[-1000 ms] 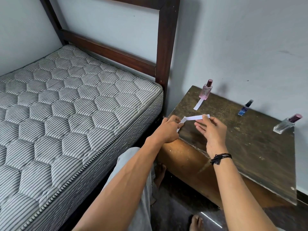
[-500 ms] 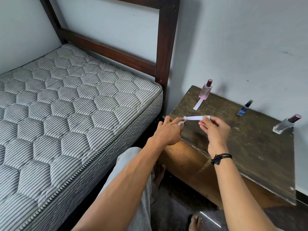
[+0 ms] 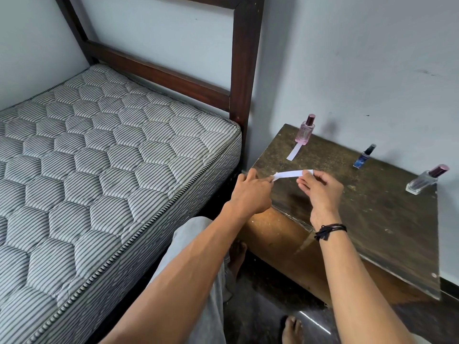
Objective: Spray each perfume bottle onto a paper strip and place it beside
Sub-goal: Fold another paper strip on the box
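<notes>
Fingertips (image 3: 302, 181) of left hand (image 3: 250, 192) and right hand (image 3: 323, 192) now pull paper strip (image 3: 289, 174) straighter.

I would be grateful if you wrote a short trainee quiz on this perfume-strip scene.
1. True or false: a paper strip lies on the table beside the pink bottle.
2. How many perfume bottles stand on the table? A two, B three, C four.
3. Which hands pinch the held strip?
Key: 1 true. 2 B: pink, blue bottle, clear bottle. 3 both, left hand and right hand.
</notes>
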